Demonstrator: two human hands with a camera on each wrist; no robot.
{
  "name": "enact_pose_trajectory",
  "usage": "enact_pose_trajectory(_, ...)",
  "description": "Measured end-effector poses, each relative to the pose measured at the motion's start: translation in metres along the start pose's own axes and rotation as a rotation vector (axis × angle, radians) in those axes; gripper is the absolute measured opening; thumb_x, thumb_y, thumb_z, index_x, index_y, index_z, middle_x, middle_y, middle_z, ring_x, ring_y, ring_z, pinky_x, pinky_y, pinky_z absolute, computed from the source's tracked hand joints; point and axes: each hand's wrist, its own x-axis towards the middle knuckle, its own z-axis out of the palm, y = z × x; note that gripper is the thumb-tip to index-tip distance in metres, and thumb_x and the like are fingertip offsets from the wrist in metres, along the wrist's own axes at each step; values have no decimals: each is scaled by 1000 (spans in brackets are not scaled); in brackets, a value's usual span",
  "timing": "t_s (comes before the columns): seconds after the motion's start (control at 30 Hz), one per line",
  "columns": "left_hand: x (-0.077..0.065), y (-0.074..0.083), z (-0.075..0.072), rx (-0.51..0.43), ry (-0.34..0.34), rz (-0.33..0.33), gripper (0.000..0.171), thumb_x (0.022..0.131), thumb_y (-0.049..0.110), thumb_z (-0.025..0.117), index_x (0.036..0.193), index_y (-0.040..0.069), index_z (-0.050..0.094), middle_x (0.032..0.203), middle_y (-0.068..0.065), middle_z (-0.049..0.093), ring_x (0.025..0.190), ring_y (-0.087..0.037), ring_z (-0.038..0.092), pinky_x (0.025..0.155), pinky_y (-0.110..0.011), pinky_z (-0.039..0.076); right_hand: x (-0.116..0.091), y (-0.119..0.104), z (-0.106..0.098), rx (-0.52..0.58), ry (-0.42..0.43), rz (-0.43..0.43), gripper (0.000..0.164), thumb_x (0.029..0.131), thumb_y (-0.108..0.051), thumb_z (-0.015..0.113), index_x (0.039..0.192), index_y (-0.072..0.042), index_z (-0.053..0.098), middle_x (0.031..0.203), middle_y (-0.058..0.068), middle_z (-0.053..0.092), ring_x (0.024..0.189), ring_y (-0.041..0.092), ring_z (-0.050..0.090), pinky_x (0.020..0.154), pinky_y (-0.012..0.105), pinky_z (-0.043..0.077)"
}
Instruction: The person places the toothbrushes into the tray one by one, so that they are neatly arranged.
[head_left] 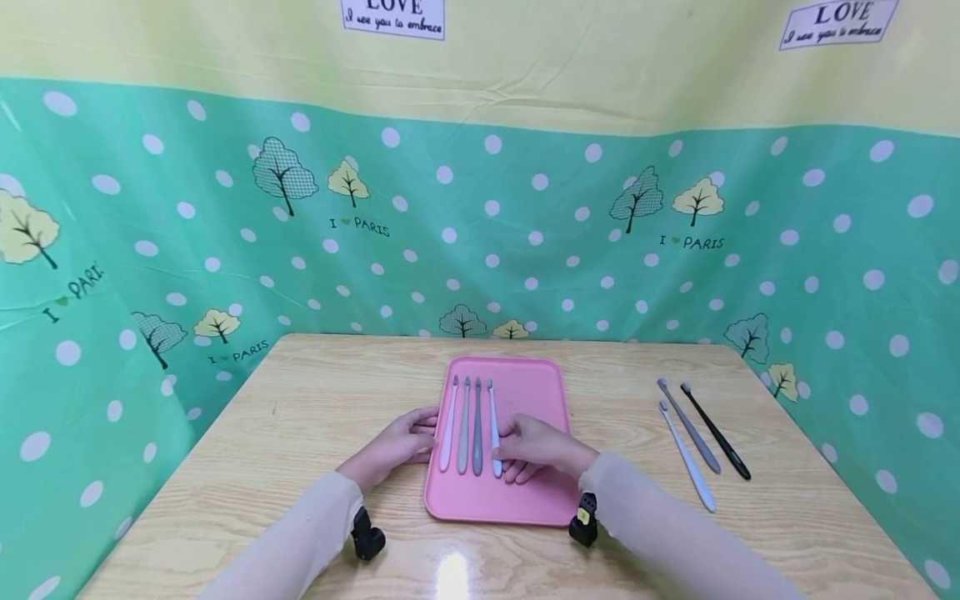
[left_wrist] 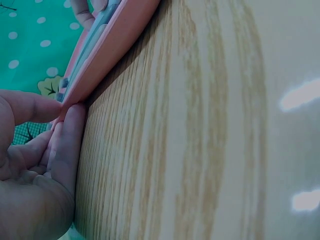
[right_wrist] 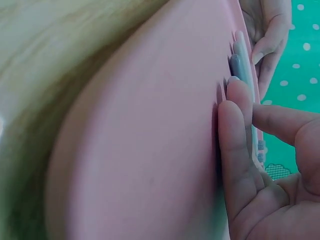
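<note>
A pink tray (head_left: 517, 506) lies on the table with several toothbrushes side by side on its left half, heads pointing away. From the left they are a pale pinkish-white toothbrush (head_left: 448, 433), a grey-green toothbrush (head_left: 463, 433), a dark grey toothbrush (head_left: 477, 433) and a pale blue toothbrush (head_left: 493, 412). My right hand (head_left: 536, 446) pinches the pale blue one by its handle, low over the tray; the fingers hide part of it in the right wrist view. At the tray's left rim, my left hand (left_wrist: 37, 155) grips the edge between thumb and fingers.
On the table (head_left: 322, 392), right of the tray, lie a light blue toothbrush (head_left: 686, 458), a grey toothbrush (head_left: 692, 427) and a black toothbrush (head_left: 716, 432). A green and yellow patterned cloth (head_left: 525, 208) hangs behind and at both sides.
</note>
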Motion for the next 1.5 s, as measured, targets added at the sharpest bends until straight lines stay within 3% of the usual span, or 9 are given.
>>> enact_pose_trajectory(0.5, 0, -1, -2, 20, -2, -8, 64, 92, 1, 60, 152, -2, 35, 136, -21, 46, 118, -31, 56, 91, -37, 59, 3, -1, 1, -6, 11, 23, 62, 92, -16, 73, 140, 4, 39, 80, 19, 68, 59, 22, 69, 54, 37, 63)
enact_pose_trajectory(1.5, 2, -1, 0, 21, 20, -14, 63, 92, 0, 60, 152, 0, 37, 134, -19, 48, 115, -27, 58, 91, -36, 59, 1, -3, 0, 2, -14, 1, 61, 93, -14, 70, 140, 6, 37, 81, 18, 68, 62, 22, 70, 55, 35, 63)
